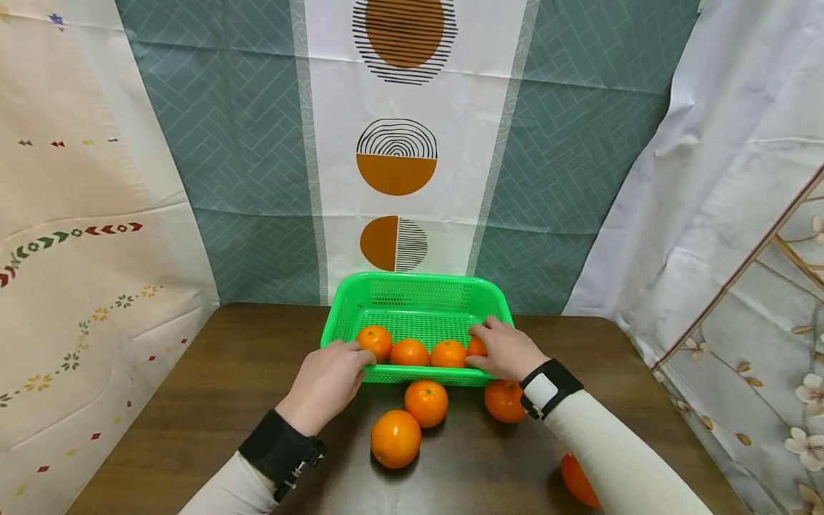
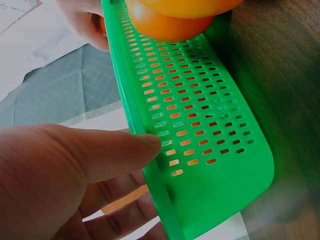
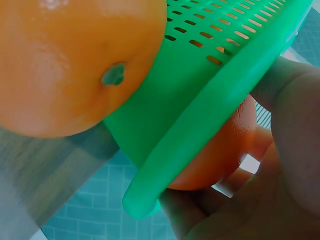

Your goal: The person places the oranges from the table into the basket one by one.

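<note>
1 orange (image 1: 576,481) nudged by that sleeve (image 1: 621,450) might roll off the tabletop's (image 1: 644,400) right edge, left grip (image 1: 330,383) pinching basket (image 1: 418,376), right grip (image 1: 507,350) another orange (image 1: 476,347).

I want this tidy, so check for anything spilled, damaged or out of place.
Nothing stands out. The green basket sits upright, the oranges in it lie in a row along its near side, and the loose oranges on the table show no visible damage; the one by the right sleeve is partly hidden.
</note>
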A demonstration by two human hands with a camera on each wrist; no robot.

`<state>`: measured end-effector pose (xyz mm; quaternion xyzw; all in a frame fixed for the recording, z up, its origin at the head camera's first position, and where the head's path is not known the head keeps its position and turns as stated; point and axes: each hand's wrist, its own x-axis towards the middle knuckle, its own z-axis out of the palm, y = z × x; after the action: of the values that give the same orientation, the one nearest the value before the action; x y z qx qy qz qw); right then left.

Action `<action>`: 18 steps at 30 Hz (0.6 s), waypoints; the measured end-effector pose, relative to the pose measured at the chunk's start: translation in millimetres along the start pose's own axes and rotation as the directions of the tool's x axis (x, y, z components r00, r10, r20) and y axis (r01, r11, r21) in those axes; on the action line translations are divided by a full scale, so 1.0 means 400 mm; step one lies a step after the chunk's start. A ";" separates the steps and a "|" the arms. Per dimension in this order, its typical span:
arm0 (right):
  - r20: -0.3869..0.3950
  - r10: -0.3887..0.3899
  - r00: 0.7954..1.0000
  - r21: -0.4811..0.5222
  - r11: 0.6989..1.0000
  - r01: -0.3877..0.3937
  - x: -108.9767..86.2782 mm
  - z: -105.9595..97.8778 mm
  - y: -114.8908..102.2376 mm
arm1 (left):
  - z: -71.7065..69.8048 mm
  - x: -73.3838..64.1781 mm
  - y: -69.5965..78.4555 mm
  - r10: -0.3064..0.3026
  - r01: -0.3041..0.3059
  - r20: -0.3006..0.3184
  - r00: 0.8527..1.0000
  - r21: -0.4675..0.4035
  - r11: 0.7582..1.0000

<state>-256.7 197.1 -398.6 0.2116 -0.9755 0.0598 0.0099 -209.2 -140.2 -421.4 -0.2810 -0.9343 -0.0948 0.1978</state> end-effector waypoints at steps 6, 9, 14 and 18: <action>0.036 -0.004 0.999 0.013 1.000 0.003 0.013 0.004 0.002 | 0.003 0.001 -0.002 0.000 0.000 -0.002 1.000 -0.003 1.000; 0.054 -0.008 0.999 0.011 1.000 0.007 0.016 0.005 0.003 | 0.002 0.001 -0.001 -0.002 0.002 0.000 1.000 -0.003 1.000; 0.093 -0.014 0.996 0.025 1.000 0.011 0.023 0.006 0.008 | 0.003 0.001 0.000 -0.005 0.005 0.000 1.000 -0.007 1.000; 0.131 -0.018 0.991 0.040 0.999 0.013 0.031 0.005 0.009 | 0.003 -0.002 0.000 -0.008 0.008 -0.004 1.000 -0.013 1.000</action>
<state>-269.3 194.9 -400.6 0.2228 -0.9710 0.0645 -0.0580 -209.0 -140.3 -423.0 -0.2786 -0.9344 -0.1022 0.1972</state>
